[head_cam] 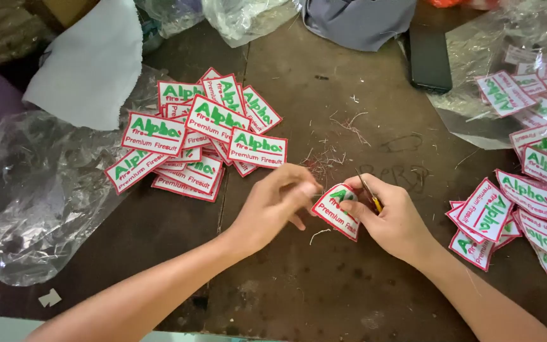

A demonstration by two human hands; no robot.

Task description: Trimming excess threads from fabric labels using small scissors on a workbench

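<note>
— Starting from the left of the patch in the middle, what's lying there?

— A crumpled clear plastic sheet [30, 190] is spreading far to its left, and nearer in, up and left of the patch, a heap of finished-looking patches [201, 136] is fanning out, probably so they're staying apart from the rest.

— And the hands?

— The left hand [273, 202] is coming in just left of the embroidered patch [335, 211], fingertips pinched at its edge, seemingly tugging a loose thread taut. The patch itself is sitting between both hands, lifted slightly off the brown table [324, 114] and bent.

— The right one?

— The right hand [390, 218] is gripping the patch's right edge with thumb on top, while also tucking small thread snips [370, 193] with a yellow handle against the fingers, blades pointing up and away from the patch, kept ready, I'd judge.

— Above it?

— Red thread clippings [324, 161] are littering the table just above the patch. Further right, another loose pile of patches [517, 215] is waiting beside a plastic bag [508, 76].
</note>
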